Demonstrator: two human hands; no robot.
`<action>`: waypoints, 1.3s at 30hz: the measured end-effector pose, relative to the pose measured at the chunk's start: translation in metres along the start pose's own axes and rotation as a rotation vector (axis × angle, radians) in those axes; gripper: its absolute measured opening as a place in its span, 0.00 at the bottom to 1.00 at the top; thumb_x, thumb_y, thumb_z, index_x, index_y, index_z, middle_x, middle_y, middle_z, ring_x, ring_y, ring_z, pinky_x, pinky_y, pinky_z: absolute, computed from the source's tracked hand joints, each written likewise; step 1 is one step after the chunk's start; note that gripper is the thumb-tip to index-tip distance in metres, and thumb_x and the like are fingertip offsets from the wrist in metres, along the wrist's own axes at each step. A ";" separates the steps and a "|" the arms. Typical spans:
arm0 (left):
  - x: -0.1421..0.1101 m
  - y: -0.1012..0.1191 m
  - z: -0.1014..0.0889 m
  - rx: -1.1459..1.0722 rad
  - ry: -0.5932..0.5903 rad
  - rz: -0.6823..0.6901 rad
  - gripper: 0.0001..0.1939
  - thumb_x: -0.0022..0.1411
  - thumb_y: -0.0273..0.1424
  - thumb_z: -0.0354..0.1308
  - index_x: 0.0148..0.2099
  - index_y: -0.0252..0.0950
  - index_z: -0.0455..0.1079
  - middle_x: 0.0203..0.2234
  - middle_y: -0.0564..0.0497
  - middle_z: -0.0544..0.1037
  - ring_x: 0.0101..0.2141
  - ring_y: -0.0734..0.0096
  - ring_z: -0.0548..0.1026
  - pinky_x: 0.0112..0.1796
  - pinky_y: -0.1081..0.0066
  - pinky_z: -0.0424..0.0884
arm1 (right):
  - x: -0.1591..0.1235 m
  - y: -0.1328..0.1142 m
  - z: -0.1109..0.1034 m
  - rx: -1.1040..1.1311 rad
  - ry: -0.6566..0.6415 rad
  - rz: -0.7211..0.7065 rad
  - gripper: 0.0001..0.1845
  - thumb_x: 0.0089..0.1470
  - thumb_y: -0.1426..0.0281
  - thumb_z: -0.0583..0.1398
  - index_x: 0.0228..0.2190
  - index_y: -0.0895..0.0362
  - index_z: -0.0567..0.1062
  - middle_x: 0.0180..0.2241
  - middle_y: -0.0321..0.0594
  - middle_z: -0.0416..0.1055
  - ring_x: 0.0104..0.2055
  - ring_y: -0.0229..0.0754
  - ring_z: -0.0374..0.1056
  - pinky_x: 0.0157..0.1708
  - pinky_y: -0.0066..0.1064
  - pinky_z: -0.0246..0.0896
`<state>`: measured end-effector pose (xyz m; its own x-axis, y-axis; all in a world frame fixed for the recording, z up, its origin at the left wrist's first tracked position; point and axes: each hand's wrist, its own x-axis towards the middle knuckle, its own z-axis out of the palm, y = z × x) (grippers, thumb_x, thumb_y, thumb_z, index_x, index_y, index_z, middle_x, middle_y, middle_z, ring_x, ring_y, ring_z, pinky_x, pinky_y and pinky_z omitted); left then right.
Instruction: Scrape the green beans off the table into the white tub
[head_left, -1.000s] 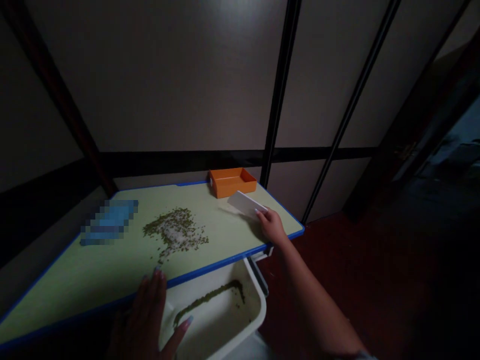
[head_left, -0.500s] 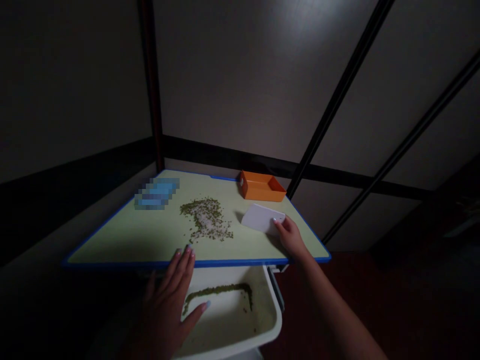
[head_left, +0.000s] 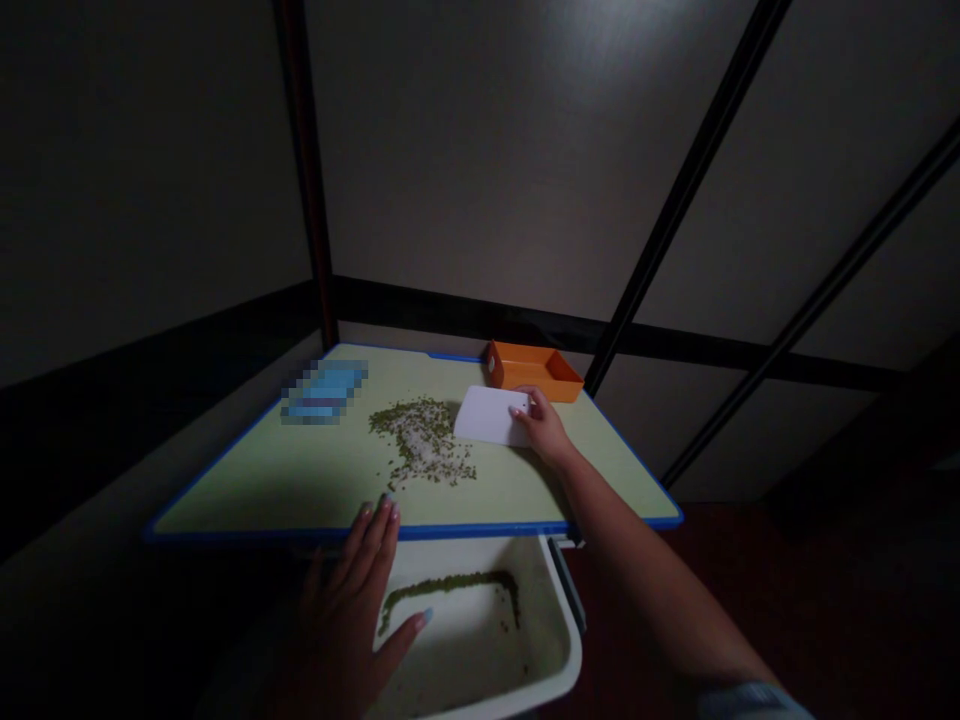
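Note:
My right hand (head_left: 544, 425) pinches the right end of a flat white plastic scraper (head_left: 487, 415), tilted up over the table. The scraper's left edge is right beside a spread pile of small green and whitish grains (head_left: 424, 440); whether it touches them I cannot tell. My left hand (head_left: 360, 590) has its fingers stretched out, fingertips at the table's front edge, thumb apart over a white bin (head_left: 574, 655). Inside the bin, a line of green grains (head_left: 465, 580) lies along the far side.
The pale green tabletop (head_left: 262, 480) has a blue rim. An orange open box (head_left: 536, 385) stands at the back right. A blurred-out blue item (head_left: 326, 392) lies at the back left. Dark panelled walls (head_left: 465, 170) rise behind the table.
My right hand has moved left and slightly away from me, bringing the scraper up beside the grain pile. My left hand keeps its place at the table edge. The view has shifted slightly.

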<state>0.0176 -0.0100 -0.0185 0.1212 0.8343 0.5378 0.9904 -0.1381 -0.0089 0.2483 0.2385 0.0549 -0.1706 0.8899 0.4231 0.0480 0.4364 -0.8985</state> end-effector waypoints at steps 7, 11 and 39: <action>0.003 0.002 -0.004 0.000 -0.020 -0.003 0.43 0.61 0.39 0.49 0.71 0.38 0.29 0.66 0.41 0.57 0.63 0.49 0.58 0.52 0.44 0.61 | -0.005 -0.001 -0.007 0.054 -0.059 0.018 0.17 0.40 0.65 0.64 0.35 0.52 0.69 0.31 0.34 0.66 0.31 0.37 0.60 0.27 0.26 0.54; 0.003 0.002 -0.005 -0.015 -0.035 -0.004 0.44 0.61 0.40 0.49 0.71 0.39 0.29 0.66 0.42 0.56 0.64 0.50 0.57 0.52 0.45 0.62 | -0.005 -0.004 -0.003 0.088 -0.086 0.013 0.17 0.39 0.66 0.65 0.35 0.52 0.71 0.32 0.34 0.67 0.32 0.37 0.60 0.29 0.26 0.54; 0.004 0.001 -0.004 -0.016 -0.026 0.013 0.43 0.63 0.44 0.47 0.71 0.39 0.28 0.66 0.41 0.56 0.64 0.49 0.56 0.52 0.43 0.64 | -0.017 -0.015 -0.008 0.149 -0.312 0.055 0.17 0.41 0.67 0.67 0.37 0.52 0.73 0.34 0.35 0.69 0.33 0.38 0.62 0.31 0.28 0.56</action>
<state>0.0189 -0.0092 -0.0134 0.1357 0.8458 0.5159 0.9875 -0.1574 -0.0018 0.2586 0.2181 0.0620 -0.4654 0.8181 0.3380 -0.0745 0.3443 -0.9359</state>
